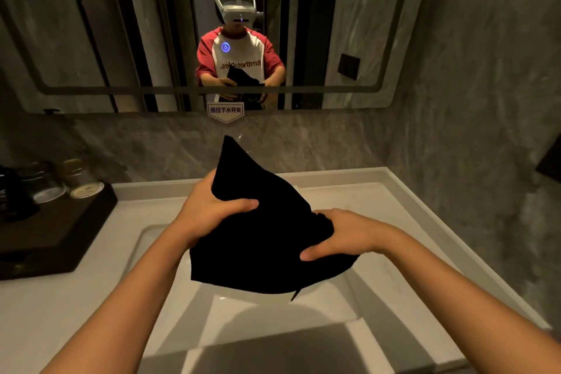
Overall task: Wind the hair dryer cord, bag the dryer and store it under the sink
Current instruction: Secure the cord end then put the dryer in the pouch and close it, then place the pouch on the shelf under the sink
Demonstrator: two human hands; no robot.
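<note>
We grip the black bag [258, 240] between both hands: left hand [209, 209] pinching its upper edge, right hand [343, 234] clasping the side, above the sink [394, 291], likely closing it.

Black bag over a white basin

The cloth bag [258, 240] is plain black; the sink [170, 297] and counter white; the walls [470, 100] grey with marbled veining; the far-left tray [51, 240] dark brown; the mirrored shirt [239, 55] white with red sleeves and dark lettering
</note>
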